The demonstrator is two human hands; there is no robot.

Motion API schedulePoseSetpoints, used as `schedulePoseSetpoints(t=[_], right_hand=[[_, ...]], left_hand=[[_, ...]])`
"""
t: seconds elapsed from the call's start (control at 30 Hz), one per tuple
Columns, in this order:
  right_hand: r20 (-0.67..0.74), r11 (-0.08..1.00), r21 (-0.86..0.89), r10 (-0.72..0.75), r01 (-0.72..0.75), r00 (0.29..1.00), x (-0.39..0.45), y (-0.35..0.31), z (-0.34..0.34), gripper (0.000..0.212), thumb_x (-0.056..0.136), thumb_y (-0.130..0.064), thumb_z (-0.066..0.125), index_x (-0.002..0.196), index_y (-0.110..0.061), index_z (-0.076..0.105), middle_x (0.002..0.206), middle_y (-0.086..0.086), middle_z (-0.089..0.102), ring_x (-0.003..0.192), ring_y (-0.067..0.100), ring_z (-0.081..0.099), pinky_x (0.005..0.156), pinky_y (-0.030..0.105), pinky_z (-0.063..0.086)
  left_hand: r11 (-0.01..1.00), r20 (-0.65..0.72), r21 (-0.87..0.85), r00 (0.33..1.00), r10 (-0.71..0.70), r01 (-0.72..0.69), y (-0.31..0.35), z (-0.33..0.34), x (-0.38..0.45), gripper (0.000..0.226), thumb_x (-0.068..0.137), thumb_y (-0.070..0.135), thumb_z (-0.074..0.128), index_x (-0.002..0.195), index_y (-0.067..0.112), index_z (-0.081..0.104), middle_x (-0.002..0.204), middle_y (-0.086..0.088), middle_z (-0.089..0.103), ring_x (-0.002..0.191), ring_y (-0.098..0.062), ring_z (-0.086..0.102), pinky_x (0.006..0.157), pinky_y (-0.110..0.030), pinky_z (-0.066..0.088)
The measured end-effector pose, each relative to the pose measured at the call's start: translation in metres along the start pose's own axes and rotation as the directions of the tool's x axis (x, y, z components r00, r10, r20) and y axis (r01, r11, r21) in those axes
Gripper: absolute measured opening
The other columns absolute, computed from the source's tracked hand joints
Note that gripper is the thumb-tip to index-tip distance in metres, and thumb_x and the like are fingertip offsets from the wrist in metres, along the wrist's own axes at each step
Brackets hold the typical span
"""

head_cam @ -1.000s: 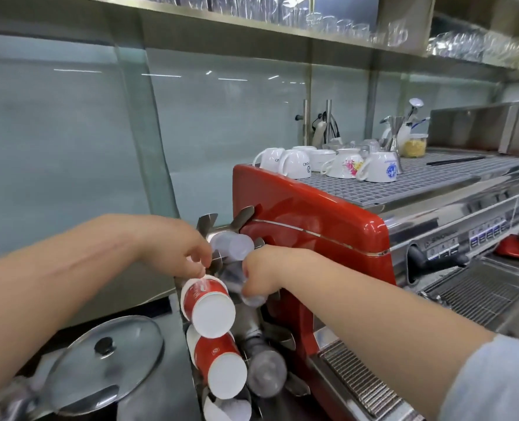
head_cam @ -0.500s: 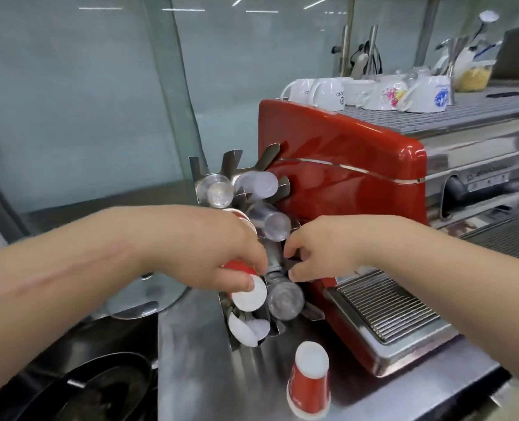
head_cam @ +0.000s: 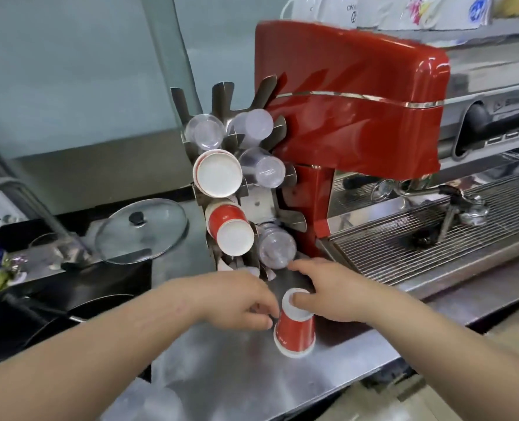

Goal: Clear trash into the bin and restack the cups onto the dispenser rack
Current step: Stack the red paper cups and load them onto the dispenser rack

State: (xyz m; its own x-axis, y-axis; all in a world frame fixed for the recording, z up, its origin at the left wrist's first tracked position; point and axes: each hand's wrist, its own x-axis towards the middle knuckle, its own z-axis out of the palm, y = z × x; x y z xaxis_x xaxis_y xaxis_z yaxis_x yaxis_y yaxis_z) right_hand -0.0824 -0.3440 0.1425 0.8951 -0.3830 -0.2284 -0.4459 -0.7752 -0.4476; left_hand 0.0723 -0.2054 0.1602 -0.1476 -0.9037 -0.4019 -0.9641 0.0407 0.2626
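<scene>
A red paper cup (head_cam: pixel 294 332) stands upside down on the steel counter (head_cam: pixel 237 369), in front of the metal dispenser rack (head_cam: pixel 221 95). My right hand (head_cam: pixel 331 293) rests on the cup's white base, thumb and fingers around its top. My left hand (head_cam: pixel 240 302) touches the cup's left side with curled fingers. On the rack, two stacks of red paper cups (head_cam: pixel 221 177) (head_cam: pixel 231 229) point toward me on the left, and several clear plastic cup stacks (head_cam: pixel 205 132) (head_cam: pixel 276 247) fill other slots.
A red espresso machine (head_cam: pixel 349 86) stands right beside the rack, its drip grate (head_cam: pixel 419 238) and portafilter (head_cam: pixel 465 208) to the right. White ceramic cups (head_cam: pixel 352 10) sit on top. At the left a glass pot lid (head_cam: pixel 141 230) leans over a dark sink area.
Both hands dropped from the rack to the upturned red cup on the counter. The view tilted down, and the red cup stacks on the rack are uncovered.
</scene>
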Motion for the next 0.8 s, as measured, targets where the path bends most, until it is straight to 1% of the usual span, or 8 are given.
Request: schedulePoseSetpoints(t=[0.13, 0.23, 0.3, 0.37, 0.5, 0.63, 0.7, 0.8], right_hand=[[-0.111, 0.994, 0.1, 0.047, -0.036, 0.993, 0.001, 0.016, 0.043, 0.07, 0.083, -0.041, 0.061, 0.145, -0.022, 0.034, 0.146, 0.007, 0.038, 0.136, 0.022, 0.035, 0.112, 0.029, 0.028], [-0.13, 0.992, 0.123, 0.053, -0.036, 0.99, 0.002, 0.023, 0.066, 0.076, 0.079, -0.044, 0.059, 0.146, -0.02, 0.032, 0.15, 0.007, 0.032, 0.139, 0.024, 0.029, 0.115, 0.03, 0.023], [-0.131, 0.99, 0.136, 0.054, -0.036, 0.99, 0.004, 0.026, 0.074, 0.078, 0.079, -0.04, 0.061, 0.148, -0.02, 0.028, 0.154, 0.006, 0.024, 0.141, 0.024, 0.024, 0.116, 0.029, 0.02], [-0.142, 0.987, 0.156, 0.058, -0.036, 0.988, 0.006, 0.029, 0.079, 0.08, 0.081, -0.033, 0.064, 0.149, -0.021, 0.024, 0.155, 0.006, 0.02, 0.142, 0.024, 0.023, 0.117, 0.029, 0.019], [-0.147, 0.979, 0.202, 0.05, -0.02, 0.988, 0.011, 0.033, 0.086, 0.082, 0.08, -0.028, 0.066, 0.149, -0.019, 0.023, 0.153, 0.006, 0.025, 0.14, 0.022, 0.029, 0.113, 0.022, 0.019], [-0.164, 0.957, 0.288, 0.074, -0.024, 0.984, 0.013, 0.037, 0.091, 0.078, 0.079, -0.024, 0.068, 0.147, -0.018, 0.029, 0.148, 0.004, 0.034, 0.134, 0.016, 0.038, 0.098, 0.007, 0.019], [-0.159, 0.952, 0.305, 0.076, -0.024, 0.984, 0.014, 0.039, 0.092, 0.078, 0.078, -0.023, 0.069, 0.146, -0.019, 0.03, 0.146, 0.004, 0.035, 0.132, 0.016, 0.04, 0.097, 0.008, 0.022], [-0.149, 0.947, 0.32, 0.059, -0.008, 0.987, 0.013, 0.042, 0.096, 0.08, 0.076, -0.021, 0.071, 0.145, -0.022, 0.03, 0.143, 0.004, 0.037, 0.127, 0.017, 0.043, 0.096, 0.011, 0.027]], left_hand=[[0.994, -0.033, -0.075, 0.996, -0.078, 0.076, -0.003, 0.037, 0.021, 0.029, 0.096, 0.03, 0.055, 0.122, 0.022, 0.065, 0.115, -0.002, 0.067, 0.106, -0.017, 0.059, 0.088, -0.023, 0.042], [0.976, -0.076, -0.098, 0.977, -0.201, 0.193, -0.011, 0.06, 0.033, 0.03, 0.093, 0.036, 0.053, 0.116, 0.018, 0.061, 0.108, -0.006, 0.068, 0.101, -0.025, 0.062, 0.086, -0.033, 0.05], [0.962, -0.096, -0.072, 0.959, -0.268, 0.262, -0.016, 0.074, 0.042, 0.039, 0.088, 0.041, 0.051, 0.117, 0.015, 0.055, 0.105, -0.01, 0.067, 0.099, -0.032, 0.062, 0.082, -0.039, 0.052], [0.952, -0.109, -0.111, 0.949, -0.296, 0.285, -0.016, 0.083, 0.049, 0.046, 0.087, 0.041, 0.053, 0.125, 0.014, 0.051, 0.108, -0.011, 0.067, 0.101, -0.033, 0.062, 0.081, -0.035, 0.051], [0.93, -0.099, -0.228, 0.944, -0.315, 0.287, -0.017, 0.097, 0.063, 0.045, 0.089, 0.038, 0.06, 0.125, 0.013, 0.05, 0.113, -0.01, 0.065, 0.102, -0.031, 0.061, 0.078, -0.031, 0.043], [0.883, -0.082, -0.359, 0.933, -0.352, 0.301, -0.016, 0.115, 0.075, 0.04, 0.084, 0.039, 0.065, 0.117, 0.019, 0.052, 0.114, -0.003, 0.064, 0.096, -0.02, 0.058, 0.077, -0.026, 0.043], [0.856, -0.085, -0.412, 0.922, -0.377, 0.312, -0.016, 0.122, 0.08, 0.035, 0.084, 0.035, 0.066, 0.113, 0.021, 0.052, 0.108, -0.002, 0.063, 0.087, -0.015, 0.052, 0.072, -0.022, 0.036], [0.81, -0.087, -0.486, 0.905, -0.416, 0.326, -0.017, 0.137, 0.086, 0.038, 0.082, 0.035, 0.067, 0.113, 0.02, 0.052, 0.101, -0.003, 0.058, 0.093, -0.024, 0.057, 0.071, -0.022, 0.035]])
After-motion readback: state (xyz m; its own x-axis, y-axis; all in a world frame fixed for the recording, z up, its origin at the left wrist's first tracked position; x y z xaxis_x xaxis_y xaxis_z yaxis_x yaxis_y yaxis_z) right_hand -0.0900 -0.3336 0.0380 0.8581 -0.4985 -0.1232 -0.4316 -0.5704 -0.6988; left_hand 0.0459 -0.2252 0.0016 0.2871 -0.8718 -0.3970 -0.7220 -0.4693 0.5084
